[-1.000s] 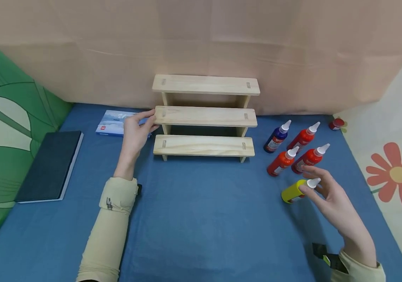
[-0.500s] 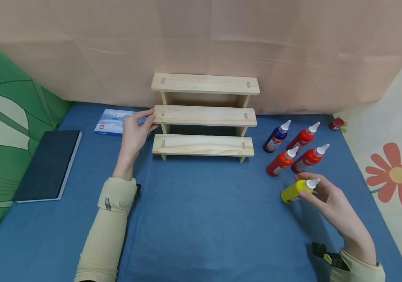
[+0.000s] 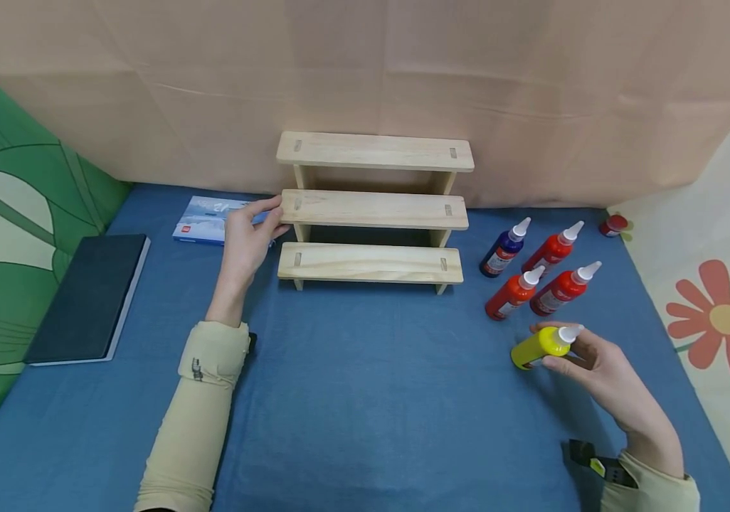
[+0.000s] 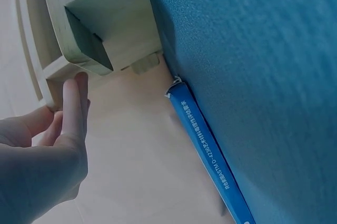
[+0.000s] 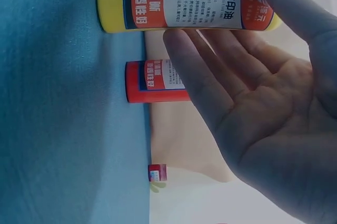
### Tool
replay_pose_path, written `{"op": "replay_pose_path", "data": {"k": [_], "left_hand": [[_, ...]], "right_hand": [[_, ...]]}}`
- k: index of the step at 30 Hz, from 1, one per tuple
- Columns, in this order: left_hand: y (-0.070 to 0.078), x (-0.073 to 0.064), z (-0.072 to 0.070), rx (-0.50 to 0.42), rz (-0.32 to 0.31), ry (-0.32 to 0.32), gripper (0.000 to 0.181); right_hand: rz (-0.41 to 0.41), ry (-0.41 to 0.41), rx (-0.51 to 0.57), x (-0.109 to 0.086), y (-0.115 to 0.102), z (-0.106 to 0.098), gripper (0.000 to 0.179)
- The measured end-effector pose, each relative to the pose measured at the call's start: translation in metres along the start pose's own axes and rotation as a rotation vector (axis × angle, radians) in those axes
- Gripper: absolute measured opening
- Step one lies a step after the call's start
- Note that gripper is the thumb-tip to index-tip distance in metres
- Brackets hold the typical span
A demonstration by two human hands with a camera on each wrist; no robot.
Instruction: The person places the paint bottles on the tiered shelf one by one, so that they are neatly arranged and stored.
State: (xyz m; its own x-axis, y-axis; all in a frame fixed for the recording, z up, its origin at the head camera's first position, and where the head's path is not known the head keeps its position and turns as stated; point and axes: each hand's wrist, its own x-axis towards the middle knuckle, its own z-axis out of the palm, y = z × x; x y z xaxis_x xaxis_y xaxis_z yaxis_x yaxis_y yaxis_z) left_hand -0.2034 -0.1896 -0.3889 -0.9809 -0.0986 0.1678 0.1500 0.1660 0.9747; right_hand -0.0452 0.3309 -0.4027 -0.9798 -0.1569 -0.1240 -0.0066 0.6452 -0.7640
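At right on the desk (image 3: pixel 371 398), square your right hand (image 3: pixel 617 384) around the yellow bottle (image 3: pixel 539 346), grip closure not discernible; steady the wooden stand (image 3: pixel 371 210), pinched by your left hand (image 3: pixel 246 245).

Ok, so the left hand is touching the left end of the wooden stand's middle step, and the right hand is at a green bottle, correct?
Not quite: the bottle at the right hand is yellow, as the head view shows. The left hand is indeed at the left end of the middle step.
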Motion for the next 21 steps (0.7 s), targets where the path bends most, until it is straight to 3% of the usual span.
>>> {"op": "replay_pose_path", "data": {"k": [5, 13, 21], "left_hand": [[0.001, 0.000, 0.000, -0.008, 0.000, 0.000, 0.037], [0.000, -0.001, 0.001, 0.008, -0.020, 0.005, 0.039], [0.000, -0.002, 0.002, 0.016, 0.009, 0.010, 0.037]], "right_hand": [[-0.041, 0.028, -0.002, 0.000, 0.001, 0.000, 0.053], [-0.032, 0.065, -0.010, 0.001, -0.003, 0.003, 0.053], [-0.085, 0.137, 0.004, 0.004, -0.015, 0.003, 0.050]]}}
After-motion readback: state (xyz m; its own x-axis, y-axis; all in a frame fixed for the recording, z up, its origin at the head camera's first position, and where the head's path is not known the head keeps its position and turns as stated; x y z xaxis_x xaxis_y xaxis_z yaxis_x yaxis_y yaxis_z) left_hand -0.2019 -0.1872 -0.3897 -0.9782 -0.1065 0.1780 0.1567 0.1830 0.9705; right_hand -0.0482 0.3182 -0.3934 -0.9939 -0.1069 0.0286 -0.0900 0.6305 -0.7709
